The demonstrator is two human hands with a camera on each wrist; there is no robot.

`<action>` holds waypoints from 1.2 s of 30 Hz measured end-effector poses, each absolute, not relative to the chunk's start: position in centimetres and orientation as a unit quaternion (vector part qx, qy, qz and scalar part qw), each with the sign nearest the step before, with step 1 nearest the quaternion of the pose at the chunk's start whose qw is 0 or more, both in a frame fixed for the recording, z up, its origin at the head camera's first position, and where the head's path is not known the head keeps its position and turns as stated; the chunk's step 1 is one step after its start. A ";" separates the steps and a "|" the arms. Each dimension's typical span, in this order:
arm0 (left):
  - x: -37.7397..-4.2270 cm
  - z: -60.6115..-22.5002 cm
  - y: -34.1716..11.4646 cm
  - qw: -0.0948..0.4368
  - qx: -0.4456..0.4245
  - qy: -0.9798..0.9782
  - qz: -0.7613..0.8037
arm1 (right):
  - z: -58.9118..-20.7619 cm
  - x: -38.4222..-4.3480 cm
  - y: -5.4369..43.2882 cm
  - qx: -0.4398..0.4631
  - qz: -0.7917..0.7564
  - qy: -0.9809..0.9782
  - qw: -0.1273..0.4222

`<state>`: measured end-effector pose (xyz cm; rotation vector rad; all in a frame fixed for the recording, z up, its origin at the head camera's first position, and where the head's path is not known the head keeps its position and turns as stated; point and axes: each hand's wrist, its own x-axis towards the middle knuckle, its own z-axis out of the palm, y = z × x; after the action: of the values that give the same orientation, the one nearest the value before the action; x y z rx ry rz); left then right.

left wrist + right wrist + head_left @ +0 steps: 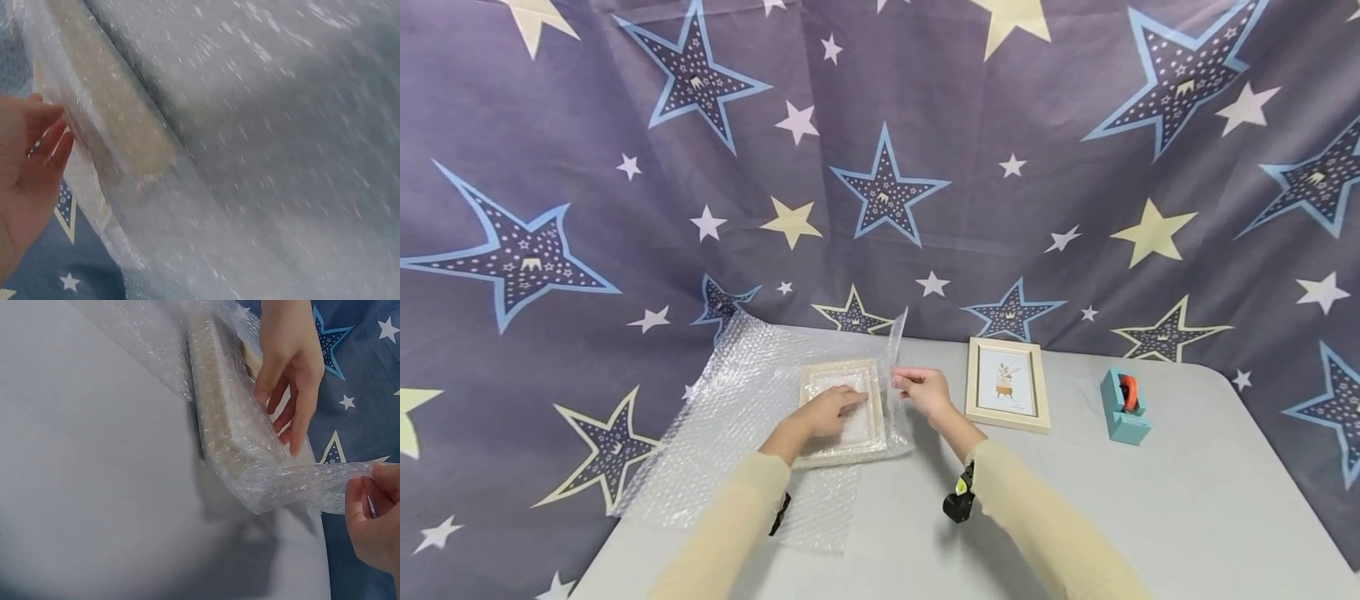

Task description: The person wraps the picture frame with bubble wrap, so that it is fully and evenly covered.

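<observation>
A light wooden picture frame lies on a sheet of bubble wrap, with part of the wrap folded over it. My left hand rests on top of the frame, fingers relaxed; the left wrist view catches this hand beside the wrapped edge. At the frame's right side, my right hand pinches the border of the wrap between thumb and fingers. In the right wrist view that hand holds a stretched strip of wrap away from the frame's corner. The picture inside is mostly hidden.
To the right, a second picture frame with a potted-plant print lies face up. Beyond it stands a teal tape dispenser with an orange-red roll. A star-patterned curtain hangs behind the grey-white table.
</observation>
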<state>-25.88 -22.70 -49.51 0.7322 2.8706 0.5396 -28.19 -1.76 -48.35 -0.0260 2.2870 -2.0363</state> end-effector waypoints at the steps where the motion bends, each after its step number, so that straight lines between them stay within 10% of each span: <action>1: -25.8 -49.5 -22.9 0.063 0.238 0.952 0.181 | -48.4 -28.3 -1.8 -0.008 -0.664 0.746 0.039; 12: -24.1 -51.6 -23.3 -0.087 0.222 0.960 0.146 | -48.3 -28.3 -2.8 -0.020 -0.663 0.747 0.046; 36: -23.0 -52.0 -24.6 -0.068 0.289 0.947 0.124 | -51.2 -26.5 -7.3 -0.275 -0.405 0.867 -0.093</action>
<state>-23.04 -24.59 -51.98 0.9495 3.1097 0.4087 -26.48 -7.29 -51.24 -0.9184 2.8987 -1.3523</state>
